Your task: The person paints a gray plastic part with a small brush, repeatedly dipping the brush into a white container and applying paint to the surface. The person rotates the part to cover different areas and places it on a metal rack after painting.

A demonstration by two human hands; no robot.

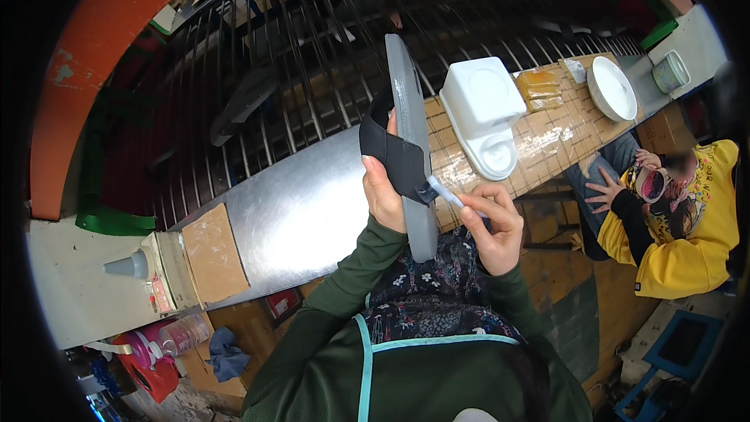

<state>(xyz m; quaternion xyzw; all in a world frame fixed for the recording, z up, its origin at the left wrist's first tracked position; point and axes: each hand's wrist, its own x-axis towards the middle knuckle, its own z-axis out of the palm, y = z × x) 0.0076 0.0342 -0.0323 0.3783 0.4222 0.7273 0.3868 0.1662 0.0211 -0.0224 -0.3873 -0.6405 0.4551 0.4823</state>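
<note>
My left hand (381, 195) is closed round a slide sandal, its thumb on the black strap (391, 158) and other fingers hidden inside it. The sandal's grey sole (420, 223) stands on edge, toe and heel running away from me. In my right hand (497, 227), thumb and fingers pinch a small brush (447, 192) with a pale handle. Its dark tip touches the strap's lower edge, where the strap meets the sole. Just beyond, a white plastic dispenser (484, 94) with a round cup at its near end stands on the taped cardboard bench top (555, 137).
Dark metal rods (289, 70) form a rack or conveyor beyond the bench, with another dark sandal (244, 101) on it. Amber packets (539, 91) and a white bowl (612, 88) lie right. A bare metal sheet (293, 211) is left. A person in yellow (687, 227) sits at right.
</note>
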